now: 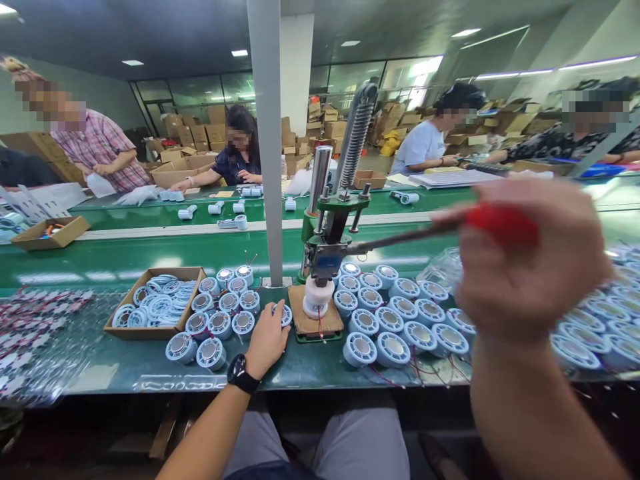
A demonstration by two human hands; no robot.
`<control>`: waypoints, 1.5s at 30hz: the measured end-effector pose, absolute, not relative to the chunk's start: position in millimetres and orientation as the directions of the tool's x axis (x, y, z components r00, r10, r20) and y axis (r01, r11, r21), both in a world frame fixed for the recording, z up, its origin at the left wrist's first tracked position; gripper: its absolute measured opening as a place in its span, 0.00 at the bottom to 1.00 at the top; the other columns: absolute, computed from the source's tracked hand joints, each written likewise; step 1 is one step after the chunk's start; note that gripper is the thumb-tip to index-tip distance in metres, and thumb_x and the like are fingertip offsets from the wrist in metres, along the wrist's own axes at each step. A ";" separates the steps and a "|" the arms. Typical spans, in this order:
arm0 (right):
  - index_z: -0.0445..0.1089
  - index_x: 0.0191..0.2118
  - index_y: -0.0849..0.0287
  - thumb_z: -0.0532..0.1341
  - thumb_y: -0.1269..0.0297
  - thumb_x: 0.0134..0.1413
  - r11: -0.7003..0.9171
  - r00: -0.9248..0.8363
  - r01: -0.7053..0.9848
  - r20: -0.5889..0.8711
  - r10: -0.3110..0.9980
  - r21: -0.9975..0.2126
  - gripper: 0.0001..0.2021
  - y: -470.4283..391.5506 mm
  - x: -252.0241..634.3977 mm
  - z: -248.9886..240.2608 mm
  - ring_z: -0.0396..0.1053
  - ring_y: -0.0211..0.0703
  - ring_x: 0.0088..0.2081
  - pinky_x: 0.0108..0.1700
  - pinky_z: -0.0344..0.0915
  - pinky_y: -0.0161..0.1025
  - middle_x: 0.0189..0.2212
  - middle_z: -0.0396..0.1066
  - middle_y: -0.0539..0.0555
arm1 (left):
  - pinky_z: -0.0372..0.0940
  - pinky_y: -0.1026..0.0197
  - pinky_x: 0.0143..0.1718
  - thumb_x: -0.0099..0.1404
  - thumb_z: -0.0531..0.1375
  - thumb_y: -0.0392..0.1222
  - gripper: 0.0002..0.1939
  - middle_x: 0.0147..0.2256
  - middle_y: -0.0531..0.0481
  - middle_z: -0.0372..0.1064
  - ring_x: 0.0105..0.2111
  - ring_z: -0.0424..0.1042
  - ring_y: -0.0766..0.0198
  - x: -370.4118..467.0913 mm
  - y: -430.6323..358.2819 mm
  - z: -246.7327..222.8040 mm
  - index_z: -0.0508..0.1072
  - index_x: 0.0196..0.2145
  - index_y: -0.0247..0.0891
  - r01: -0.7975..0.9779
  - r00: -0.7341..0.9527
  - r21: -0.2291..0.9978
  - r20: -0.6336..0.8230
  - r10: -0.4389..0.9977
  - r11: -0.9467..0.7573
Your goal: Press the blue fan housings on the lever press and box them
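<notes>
My right hand (530,260), blurred, is wrapped around the red handle (500,225) of the lever on a green hand press (327,257). The press's ram rests against a white round block (319,298), from which red wires hang over the brown base plate (303,315). Just left of that plate, my left hand (269,340), with a dark watch on the wrist, has its fingers closed over a light-blue round motor housing (285,315). The fingers partly cover this housing.
Light-blue housings (393,348) with wires stand in rows right of the press, more (219,323) to its left. A cardboard box (150,331) holds light-blue rings. A grey post (267,147) rises behind my left hand. Several people work across the green conveyor (225,243).
</notes>
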State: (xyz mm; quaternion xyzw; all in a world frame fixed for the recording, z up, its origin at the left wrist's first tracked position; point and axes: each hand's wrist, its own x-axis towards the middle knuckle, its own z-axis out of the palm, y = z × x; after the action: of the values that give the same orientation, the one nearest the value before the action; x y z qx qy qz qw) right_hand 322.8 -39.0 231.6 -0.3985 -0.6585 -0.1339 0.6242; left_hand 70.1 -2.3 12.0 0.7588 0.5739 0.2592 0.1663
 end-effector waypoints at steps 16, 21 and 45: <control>0.46 0.69 0.63 0.67 0.49 0.43 0.158 0.451 0.390 0.338 0.826 -0.907 0.51 12.0 223.7 -0.5 0.69 0.58 0.52 0.56 0.64 0.55 0.53 0.66 0.66 | 0.63 0.49 0.59 0.69 0.48 0.31 0.19 0.53 0.41 0.68 0.55 0.66 0.55 -41.0 -36.5 58.2 0.70 0.53 0.39 0.917 -0.029 0.368 0.442 0.897 -0.152; 0.50 0.67 0.68 0.64 0.48 0.50 0.300 0.498 0.525 0.573 0.650 -0.797 0.45 7.0 219.5 -0.8 0.65 0.62 0.55 0.56 0.62 0.57 0.54 0.63 0.69 | 0.60 0.49 0.60 0.64 0.49 0.27 0.22 0.51 0.35 0.71 0.54 0.69 0.50 -165.5 22.8 79.2 0.72 0.52 0.29 0.978 -0.168 0.153 0.191 0.967 0.140; 0.69 0.54 0.60 0.67 0.62 0.54 0.608 -0.439 0.792 0.643 0.627 -0.052 0.22 -36.3 96.8 -19.0 0.59 0.61 0.60 0.60 0.55 0.59 0.57 0.65 0.66 | 0.66 0.49 0.48 0.64 0.50 0.34 0.16 0.41 0.29 0.74 0.45 0.73 0.45 -206.9 40.0 55.1 0.74 0.43 0.27 0.962 -0.268 -0.022 0.141 0.953 0.274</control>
State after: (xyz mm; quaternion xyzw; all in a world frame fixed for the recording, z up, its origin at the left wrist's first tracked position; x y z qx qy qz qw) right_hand 96.8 -36.3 -19.0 -0.4231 -0.8384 -0.1295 0.3184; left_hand -206.9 40.0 55.1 0.6017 0.7955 0.0339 -0.0632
